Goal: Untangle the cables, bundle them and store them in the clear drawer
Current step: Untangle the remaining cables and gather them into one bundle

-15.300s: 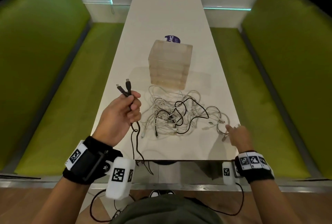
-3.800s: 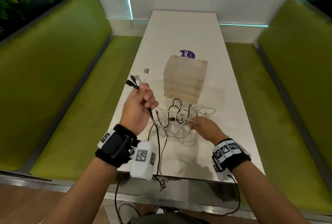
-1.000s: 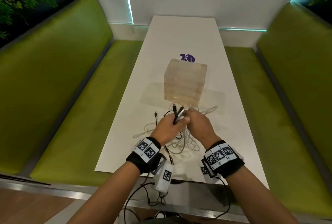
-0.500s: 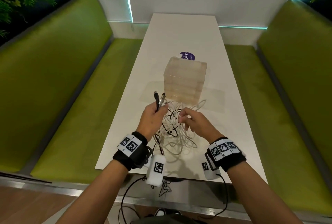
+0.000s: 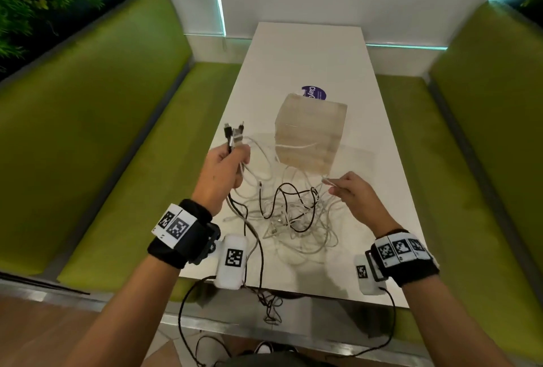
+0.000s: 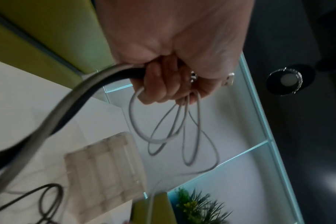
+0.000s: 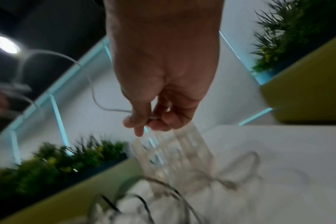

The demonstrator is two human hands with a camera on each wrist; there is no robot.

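A tangle of white and black cables (image 5: 293, 213) lies on the white table (image 5: 308, 52) in front of the clear drawer unit (image 5: 310, 134). My left hand (image 5: 226, 166) is raised left of the pile and grips a bunch of cable ends, their plugs (image 5: 233, 134) sticking up above the fist; white loops (image 6: 175, 128) hang from its fingers. My right hand (image 5: 349, 190) is right of the pile and pinches the end of a white cable (image 5: 329, 181) between thumb and fingers (image 7: 136, 122). The drawers look closed.
A purple round sticker (image 5: 314, 92) sits behind the drawer unit. Green benches (image 5: 117, 137) flank the table on both sides (image 5: 458, 161). Some cables (image 5: 261, 278) hang over the table's near edge. A white wall stands at the far end.
My hands have drawn apart: the left rose and went left with its bunch of cable ends, the right went right with a white cable end. The pile has spread out.
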